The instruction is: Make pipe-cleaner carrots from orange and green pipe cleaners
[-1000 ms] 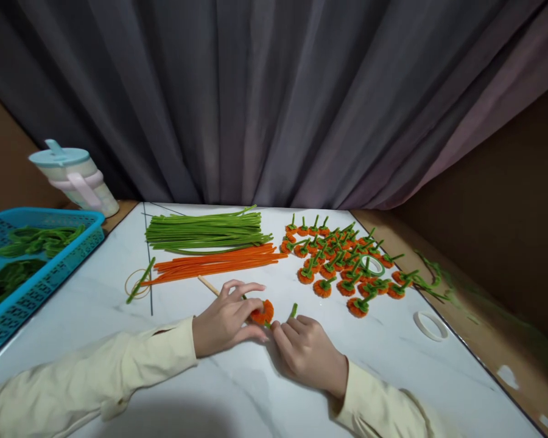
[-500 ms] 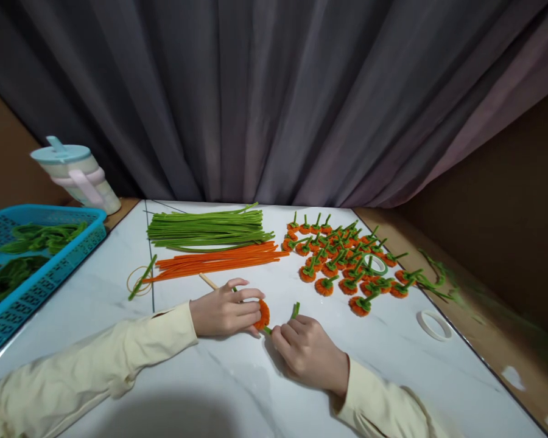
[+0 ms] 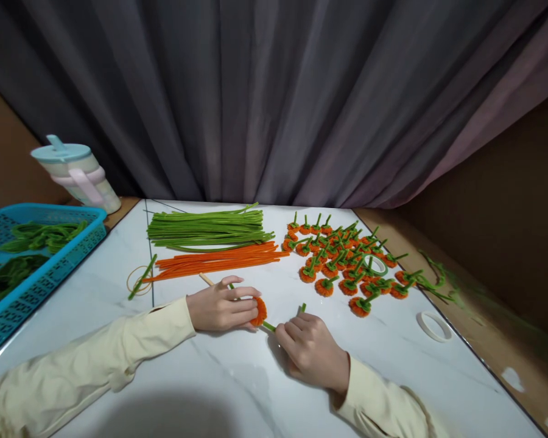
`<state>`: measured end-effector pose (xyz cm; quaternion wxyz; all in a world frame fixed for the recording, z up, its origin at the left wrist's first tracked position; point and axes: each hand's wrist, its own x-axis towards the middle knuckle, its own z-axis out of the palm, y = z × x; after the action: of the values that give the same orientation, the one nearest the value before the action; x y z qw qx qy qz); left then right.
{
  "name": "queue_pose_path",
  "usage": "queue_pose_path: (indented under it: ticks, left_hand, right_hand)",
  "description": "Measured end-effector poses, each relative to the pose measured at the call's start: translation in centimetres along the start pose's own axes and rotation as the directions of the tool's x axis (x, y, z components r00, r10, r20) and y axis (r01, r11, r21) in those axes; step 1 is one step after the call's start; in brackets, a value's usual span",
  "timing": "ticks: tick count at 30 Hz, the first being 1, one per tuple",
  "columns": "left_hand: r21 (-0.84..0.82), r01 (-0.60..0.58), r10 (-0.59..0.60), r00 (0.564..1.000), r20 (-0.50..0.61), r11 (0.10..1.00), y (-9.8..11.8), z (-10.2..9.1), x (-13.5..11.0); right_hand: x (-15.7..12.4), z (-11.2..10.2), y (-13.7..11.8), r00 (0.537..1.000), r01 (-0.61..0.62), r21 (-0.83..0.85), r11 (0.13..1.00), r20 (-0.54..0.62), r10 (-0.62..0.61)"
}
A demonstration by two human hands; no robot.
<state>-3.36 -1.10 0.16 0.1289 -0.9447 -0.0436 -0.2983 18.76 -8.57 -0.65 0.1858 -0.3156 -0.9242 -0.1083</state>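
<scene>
In my left hand is an orange pipe-cleaner flower, pinched between thumb and fingers. My right hand is closed on a green pipe cleaner that runs from the flower into my fist. Its other end sticks up behind my knuckles. A thin wooden stick shows just beyond my left hand, partly hidden by it. Past both hands lie a bundle of orange pipe cleaners and a bundle of green pipe cleaners.
Many finished-looking orange flowers with green stems cover the table's right side, a roll of green tape among them. A white ring lies near the right edge. At left are a blue basket of green leaves and a tumbler.
My left hand and the flower have shifted slightly left, away from my right hand. More of the green pipe cleaner shows between them.
</scene>
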Motion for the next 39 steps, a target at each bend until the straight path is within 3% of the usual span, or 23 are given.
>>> queue_pose_path:
  ticks: [8, 17, 29, 35, 39]
  left_hand:
    - [-0.153, 0.01, -0.021, 0.997, -0.076, 0.988, 0.7, -0.5, 0.4]
    - [-0.157, 0.048, -0.054, 0.998, -0.035, 0.987, -0.1, -0.4, 0.0]
    - [0.068, -0.005, 0.012, 0.995, -0.102, 0.998, -1.1, -0.6, -0.6]
    - [0.046, 0.079, -0.078, 0.996, -0.036, 0.996, -0.9, -0.6, -0.5]
    - [0.071, 0.142, -0.138, 0.989, -0.059, 0.987, 0.4, -0.2, 0.2]
  right_hand:
    - [0.0, 0.3, -0.1, 0.999, -0.043, 0.08, 0.996, -0.024, 0.045]
    - [-0.1, 0.1, 0.0, 0.998, -0.057, 0.077, 0.995, 0.011, 0.056]
    - [-0.1, 0.1, 0.4, 0.994, -0.098, 0.062, 0.993, -0.031, 0.1]
    - [0.0, 0.1, 0.6, 0.991, -0.117, 0.08, 0.99, -0.055, 0.122]
    - [0.0, 0.2, 0.3, 0.993, -0.102, 0.078, 0.992, -0.056, 0.106]
